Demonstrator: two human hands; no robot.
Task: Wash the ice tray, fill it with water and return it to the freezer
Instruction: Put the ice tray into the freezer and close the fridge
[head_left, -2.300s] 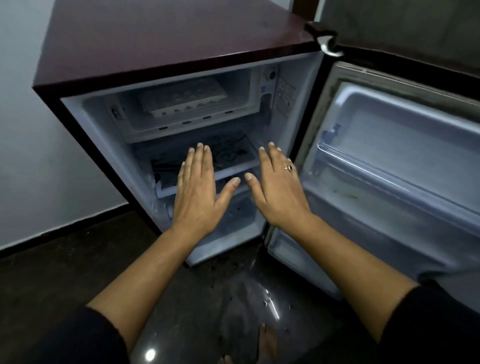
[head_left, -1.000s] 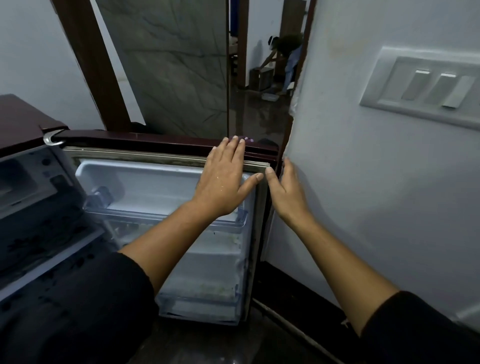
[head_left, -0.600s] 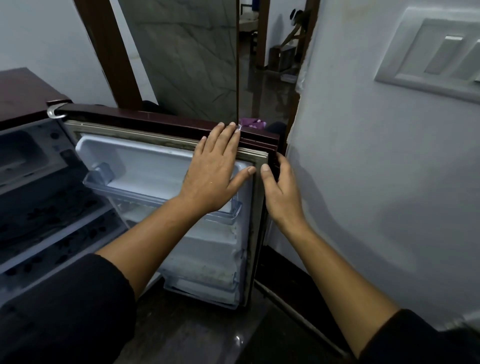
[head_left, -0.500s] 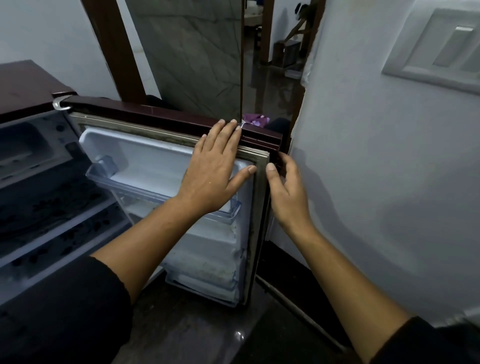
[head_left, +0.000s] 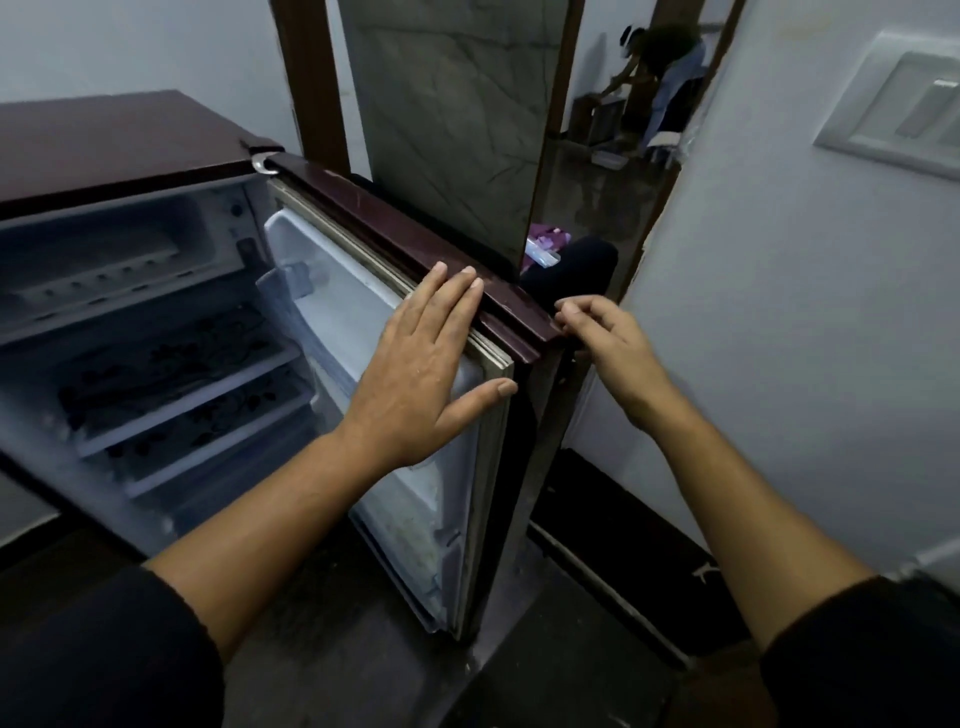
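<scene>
Swung partway toward the cabinet since 0.5 s ago, the fridge door (head_left: 337, 306) now stands nearly edge-on between the 2 hands. The left hand (head_left: 415, 374) lies flat on the door's inner liner, fingers straight and together, thumb spread out to the gasket edge. The right hand (head_left: 613, 353) has bent fingers whose tips touch the door's outer top corner; whether it grips cannot be told. Farther left, in the open fridge (head_left: 104, 140), the ice tray (head_left: 88, 275) lies flat in the freezer compartment (head_left: 208, 228), above the shelves (head_left: 171, 374).
</scene>
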